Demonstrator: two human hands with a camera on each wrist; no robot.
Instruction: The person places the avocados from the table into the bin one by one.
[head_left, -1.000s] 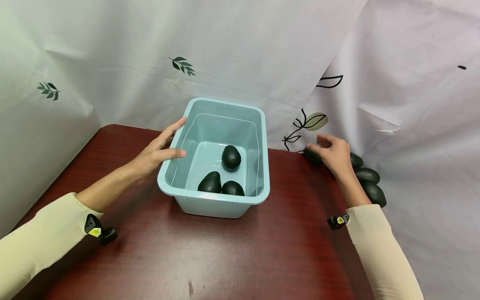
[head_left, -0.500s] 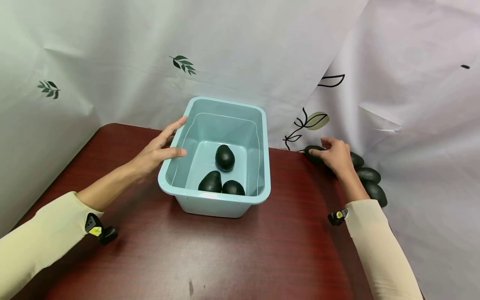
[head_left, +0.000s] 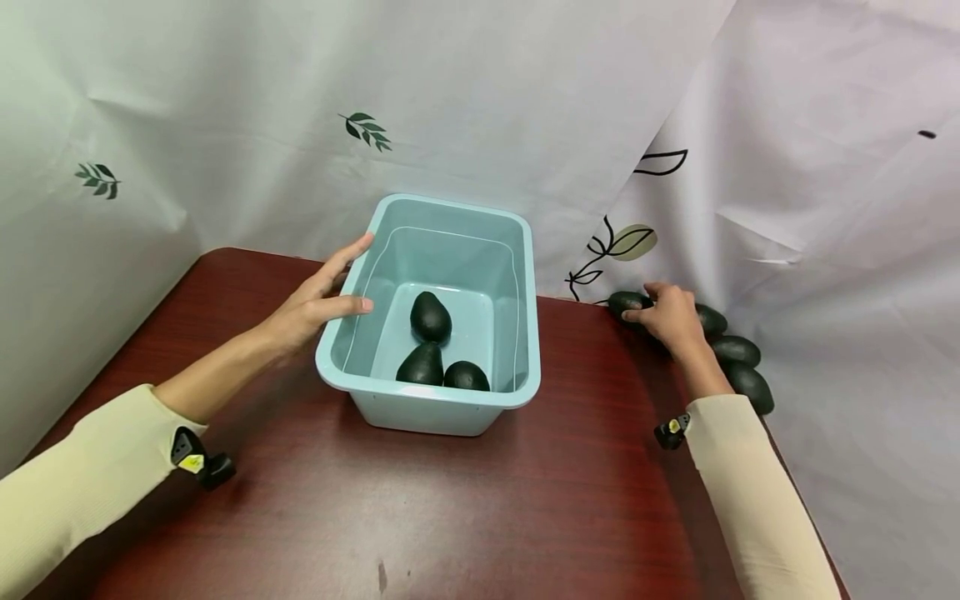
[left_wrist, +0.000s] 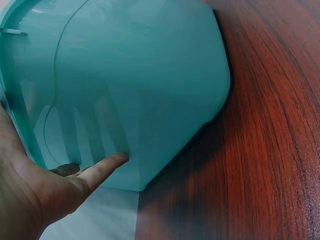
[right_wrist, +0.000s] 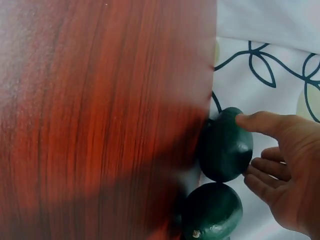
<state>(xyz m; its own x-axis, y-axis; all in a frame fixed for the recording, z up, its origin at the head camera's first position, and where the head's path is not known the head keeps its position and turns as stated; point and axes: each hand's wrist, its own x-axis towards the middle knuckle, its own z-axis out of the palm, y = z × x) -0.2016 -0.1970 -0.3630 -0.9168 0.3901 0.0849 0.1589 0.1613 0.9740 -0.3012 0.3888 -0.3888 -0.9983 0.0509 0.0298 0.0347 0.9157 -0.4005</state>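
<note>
A light blue plastic bin (head_left: 450, 212) stands on the table with three dark green avocados inside. A pear-shaped avocado (head_left: 431, 317) lies against another avocado (head_left: 421, 364), with a third avocado (head_left: 467, 376) beside it. My left hand (head_left: 318, 292) holds the bin's left rim, thumb over the edge; in the left wrist view, fingers (left_wrist: 107, 169) press the wall. At the far right, my right hand (head_left: 675, 319) pinches an avocado (right_wrist: 226, 145), its thumb on the top and its fingers at the near side. A second avocado (right_wrist: 212, 212) touches that one.
More avocados (head_left: 735, 350) are lined up along the right edge of the dark red wooden table (head_left: 450, 517). White cloth with leaf prints (head_left: 487, 100) hangs close behind the table and on both sides. Each sleeve carries a small black wrist camera (head_left: 201, 458).
My right hand has come down onto the avocado at the far right. Inside the bin, the upper avocado has rolled left until it meets another. My left hand has stayed put.
</note>
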